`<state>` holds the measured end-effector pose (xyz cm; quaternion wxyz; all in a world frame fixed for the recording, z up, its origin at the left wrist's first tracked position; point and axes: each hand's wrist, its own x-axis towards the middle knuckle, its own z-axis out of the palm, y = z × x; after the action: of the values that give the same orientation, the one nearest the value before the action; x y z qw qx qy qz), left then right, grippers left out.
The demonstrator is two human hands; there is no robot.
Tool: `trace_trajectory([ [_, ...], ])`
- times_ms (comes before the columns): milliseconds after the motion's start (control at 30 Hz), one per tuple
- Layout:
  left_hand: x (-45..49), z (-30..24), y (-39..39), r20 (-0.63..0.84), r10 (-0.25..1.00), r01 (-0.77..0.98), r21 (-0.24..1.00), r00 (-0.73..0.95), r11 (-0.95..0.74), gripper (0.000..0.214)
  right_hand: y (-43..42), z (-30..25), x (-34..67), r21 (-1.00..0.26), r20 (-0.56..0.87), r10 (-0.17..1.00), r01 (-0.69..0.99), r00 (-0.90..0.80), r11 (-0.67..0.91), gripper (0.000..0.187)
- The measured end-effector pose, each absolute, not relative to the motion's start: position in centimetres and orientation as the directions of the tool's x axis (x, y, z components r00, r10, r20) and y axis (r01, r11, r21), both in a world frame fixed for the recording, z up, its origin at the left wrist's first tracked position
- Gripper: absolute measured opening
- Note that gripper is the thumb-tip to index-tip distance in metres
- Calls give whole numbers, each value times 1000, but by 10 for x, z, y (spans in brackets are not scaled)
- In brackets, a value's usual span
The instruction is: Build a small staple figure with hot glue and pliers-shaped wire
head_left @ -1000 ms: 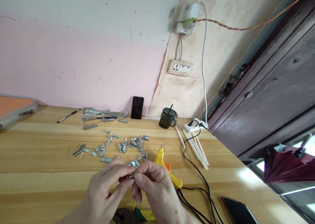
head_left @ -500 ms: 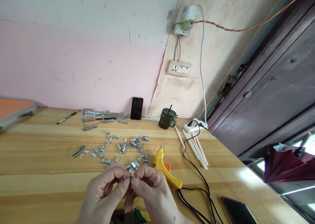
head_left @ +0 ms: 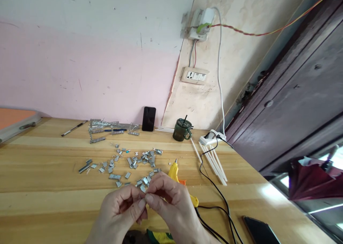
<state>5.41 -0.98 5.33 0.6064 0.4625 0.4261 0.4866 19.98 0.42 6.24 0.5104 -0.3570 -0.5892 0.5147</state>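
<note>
Both my hands meet low in the middle of the view over the wooden table (head_left: 40, 165). My left hand (head_left: 120, 212) and my right hand (head_left: 171, 204) each pinch thumb against fingertip on one small silver metal piece (head_left: 144, 200) held between them. Most of that piece is hidden by the fingertips. Just beyond my fingers lies a scatter of several small silver metal clips (head_left: 134, 162). A yellow glue gun (head_left: 175, 174) lies on the table right behind my right hand.
A black cable (head_left: 214, 187) runs from the glue gun to a white power strip (head_left: 210, 138). White glue sticks (head_left: 214, 162), a dark green mug (head_left: 182, 129), an upright phone (head_left: 149, 118), a pen (head_left: 73, 128), longer metal strips (head_left: 107, 128) and a second phone (head_left: 258, 229) lie around. Green-handled pliers (head_left: 155, 237) sit under my wrists.
My hands have shifted slightly and stay pinched together on the small piece. The view has tilted a little; nothing else on the table moved.
</note>
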Motion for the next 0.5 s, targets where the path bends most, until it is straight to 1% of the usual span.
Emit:
trace_trajectory([
  [67, 55, 54, -9, -88, 982, -229, 965, 170, 126, 32, 4, 63, 200, -949, 311, 928, -18, -205, 315, 9],
  [167, 56, 57, -10, -109, 981, -251, 957, 158, 147, 33, 4, 62, 200, -934, 341, 918, 37, -204, 355, 10],
  [333, 57, 58, -10, -118, 982, -228, 962, 150, 151, 35, 4, 59, 200, -951, 297, 928, 21, -225, 309, 13],
  [433, 55, 57, -10, -101, 983, -220, 966, 152, 134, 34, 3, 63, 201, -973, 226, 950, -12, -217, 228, 17],
  [500, 53, 57, -10, -81, 989, -212, 972, 124, 106, 31, 3, 69, 203, -985, 173, 961, -12, -217, 175, 23],
])
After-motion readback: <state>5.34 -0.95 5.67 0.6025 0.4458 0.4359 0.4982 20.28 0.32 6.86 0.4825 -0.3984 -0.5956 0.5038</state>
